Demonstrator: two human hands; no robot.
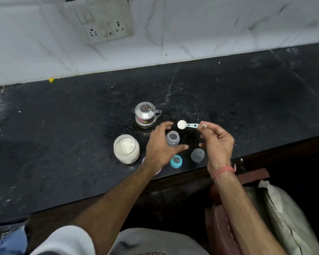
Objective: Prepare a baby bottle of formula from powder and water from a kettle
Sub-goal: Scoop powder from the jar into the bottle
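Note:
A small open baby bottle [172,138] stands upright on the black counter [63,137]. My left hand [160,146] curves around its left side with fingers spread, not closed on it. My right hand [216,144] pinches the handle of a light blue scoop [187,124] heaped with white powder, held just above and behind the bottle's mouth. An open jar of white powder [126,149] stands left of my left hand. A small steel kettle [146,115] with its lid on sits behind the bottle.
A teal bottle ring with teat [176,161] and a clear bottle cap [197,155] lie near the counter's front edge. A pink lid [143,160] peeks out under my left wrist. A tiled wall with a socket plate [103,24] rises behind. A sack [291,218] sits below right.

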